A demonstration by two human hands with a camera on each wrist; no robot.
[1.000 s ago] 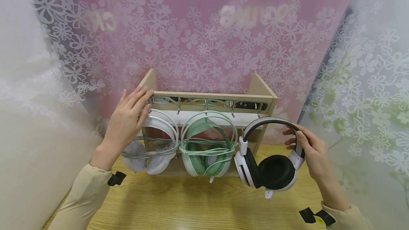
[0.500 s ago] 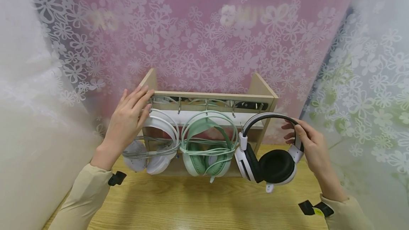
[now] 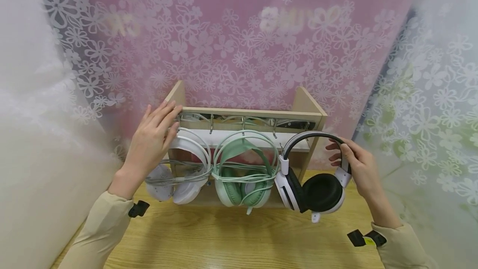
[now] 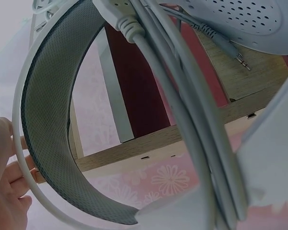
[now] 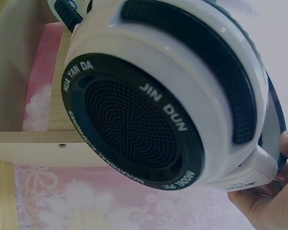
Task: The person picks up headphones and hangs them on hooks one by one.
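Note:
In the head view, my right hand (image 3: 360, 165) pinches the right side of the headband of the black-and-white headphones (image 3: 323, 194), thumb in front and fingers behind. These headphones hang tilted before the right end of a wooden rack (image 3: 239, 111); whether the band touches the end hook (image 3: 307, 127) is unclear. One white ear cup (image 5: 129, 124) fills much of the right wrist view. With its fingers straight, my left hand (image 3: 151, 138) rests on the rack's upper left corner, just above the white headphones (image 3: 188, 190). Green headphones (image 3: 242, 190) hang in the middle, their cable wound round them.
More metal hooks (image 3: 274, 128) line the rack's front board, with a white shelf (image 3: 224, 136) below. Under the rack lies a wood-grain table (image 3: 209, 235). A pink flowered cloth (image 3: 231, 45) hangs behind, and a pale flowered sheet (image 3: 433, 136) stands at the right.
The right hand has shifted slightly up and left, bringing the black-and-white headphones higher, closer to the rack's right end. My left hand stays at the rack's corner.

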